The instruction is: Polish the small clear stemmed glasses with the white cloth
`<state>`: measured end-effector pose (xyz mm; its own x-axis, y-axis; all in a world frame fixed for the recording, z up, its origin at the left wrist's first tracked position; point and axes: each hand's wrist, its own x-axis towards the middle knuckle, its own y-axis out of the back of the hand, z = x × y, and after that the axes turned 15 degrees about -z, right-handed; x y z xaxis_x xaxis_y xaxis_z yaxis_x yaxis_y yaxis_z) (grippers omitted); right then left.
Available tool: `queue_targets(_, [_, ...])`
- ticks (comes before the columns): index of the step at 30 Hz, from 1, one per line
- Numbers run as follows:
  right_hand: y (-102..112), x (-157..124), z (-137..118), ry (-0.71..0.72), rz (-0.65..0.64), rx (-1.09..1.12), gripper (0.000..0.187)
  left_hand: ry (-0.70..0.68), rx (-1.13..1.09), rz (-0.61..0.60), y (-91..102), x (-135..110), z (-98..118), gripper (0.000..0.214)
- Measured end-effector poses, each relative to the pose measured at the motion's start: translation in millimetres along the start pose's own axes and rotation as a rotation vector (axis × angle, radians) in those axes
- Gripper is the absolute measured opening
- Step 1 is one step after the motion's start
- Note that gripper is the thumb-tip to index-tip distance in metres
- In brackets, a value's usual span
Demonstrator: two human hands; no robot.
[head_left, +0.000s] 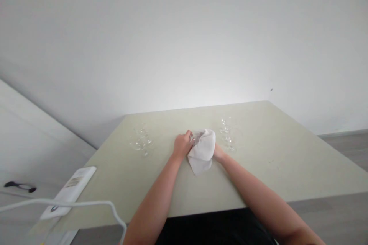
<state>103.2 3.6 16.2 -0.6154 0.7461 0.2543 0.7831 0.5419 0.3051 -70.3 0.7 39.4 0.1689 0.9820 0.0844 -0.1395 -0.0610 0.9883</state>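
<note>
In front of me, over the table, my left hand (pixel 183 144) is closed around a clear drinking glass (pixel 196 136). A white cloth (pixel 203 150) wraps the glass's right part and hangs down below it. My right hand (pixel 217 152) holds the cloth from the right side; its fingers are hidden behind and inside the fabric. To the left, several clear stemmed glasses (pixel 142 141) are grouped on the table. Another group of clear glasses (pixel 228 134) is on the right, just beyond my right hand. Their outlines are faint against the surface.
The pale green tabletop (pixel 258 168) reaches back to a white wall (pixel 195 38). A white power strip or box (pixel 71 189) lies at the left edge, with a white cable (pixel 86 202) crossing near it. A white cabinet with a dark handle (pixel 20 187) stands at left.
</note>
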Motion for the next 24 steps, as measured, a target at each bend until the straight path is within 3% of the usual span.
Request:
queue_targets(3, [3, 3, -4, 0.041, -0.096, 0.022, 0.022, -0.158, 0.03, 0.018, -1.7, 1, 1, 0.013])
queue_targets(7, [6, 8, -2, 0.054, -0.155, -0.149, 0.019, -0.307, 0.057, -0.006, -3.4, 2, 5, 0.013])
queue_targets(18, [12, 13, 11, 0.161, -0.214, -0.278, 0.019, -0.335, 0.042, -0.01, -8.8, 5, 8, 0.016])
queue_targets(24, [12, 11, 12, 0.157, -0.168, -0.27, 0.024, -0.319, 0.043, 0.012, -9.9, 5, 7, 0.017])
